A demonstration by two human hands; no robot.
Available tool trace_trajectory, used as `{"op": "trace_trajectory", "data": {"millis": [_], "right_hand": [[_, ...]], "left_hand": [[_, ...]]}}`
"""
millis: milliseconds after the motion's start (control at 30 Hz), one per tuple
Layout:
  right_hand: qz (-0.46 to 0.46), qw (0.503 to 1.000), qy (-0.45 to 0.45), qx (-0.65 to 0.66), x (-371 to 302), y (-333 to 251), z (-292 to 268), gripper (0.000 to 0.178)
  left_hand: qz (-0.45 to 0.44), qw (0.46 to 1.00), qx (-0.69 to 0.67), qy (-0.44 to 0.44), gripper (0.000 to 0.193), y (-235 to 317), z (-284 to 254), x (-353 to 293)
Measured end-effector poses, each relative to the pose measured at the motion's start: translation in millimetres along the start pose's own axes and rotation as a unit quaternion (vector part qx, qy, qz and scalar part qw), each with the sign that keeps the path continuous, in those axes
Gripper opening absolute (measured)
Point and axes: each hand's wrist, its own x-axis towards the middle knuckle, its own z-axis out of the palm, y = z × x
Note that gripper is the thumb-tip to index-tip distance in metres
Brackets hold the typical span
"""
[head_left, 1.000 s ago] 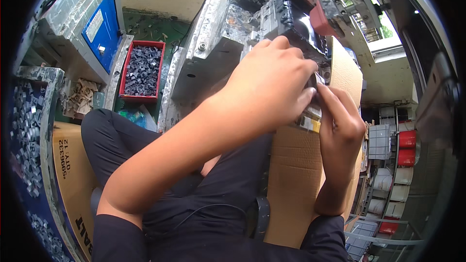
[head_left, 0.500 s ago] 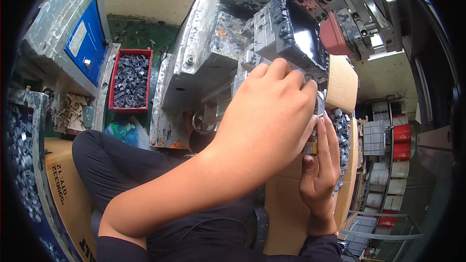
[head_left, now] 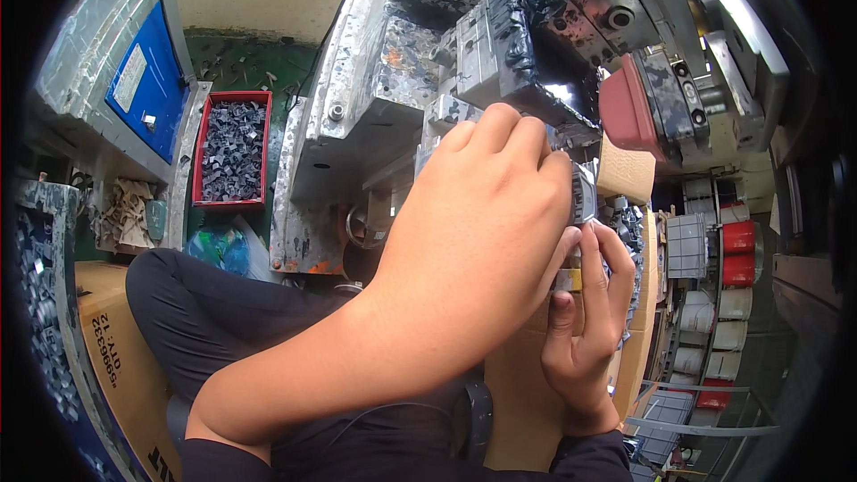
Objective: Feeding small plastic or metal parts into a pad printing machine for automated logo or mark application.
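My left forearm crosses from the lower left, and my left hand (head_left: 486,183) is closed, knuckles up, in front of the machine. Its fingertips and most of what they grip are hidden behind the hand. Beside its knuckles a grey ribbed part (head_left: 584,193) shows. My right hand (head_left: 589,326) is raised just right of it, with fingertips against the part's lower end and the thumb lower down. Between the two hands sits a small piece with a yellow band (head_left: 569,279); which hand bears it I cannot tell.
Behind my hands stands a paint-spattered steel machine (head_left: 393,80) with a reddish block (head_left: 628,112). A red bin (head_left: 201,156) of dark clips stands left. An open cardboard box (head_left: 650,303) with grey parts is at right, and a blue-panelled cabinet (head_left: 147,80) far left.
More of the grey part shows beside my left hand. The reddish block and nearby steel have shifted right and down in the picture, while the view itself has moved slightly.
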Motion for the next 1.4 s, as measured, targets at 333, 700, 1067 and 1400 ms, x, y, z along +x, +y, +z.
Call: {"op": "trace_trajectory", "data": {"millis": [333, 700, 1067, 1400], "right_hand": [[-0.027, 0.997, -0.045, -0.050, -0.1, -1.7, -4.4, 0.052], [-0.023, 0.997, -0.054, -0.057, -2.0, -0.6, -7.9, 0.053], [-0.015, 0.997, -0.058, -0.054, 0.1, 0.6, -6.1, 0.057], [-0.028, 0.996, -0.051, -0.061, -2.6, 2.0, -6.0, 0.057]], "left_hand": [[-0.038, 0.997, 0.034, -0.060, 0.041, 5.9, -4.8, 0.4], [-0.035, 0.997, 0.038, -0.056, 0.042, 8.8, -3.2, -0.9], [-0.042, 0.996, 0.038, -0.062, 0.042, 7.9, -4.7, 1.2], [-0.041, 0.997, 0.037, -0.059, 0.042, 8.5, -2.9, -1.1]]}}
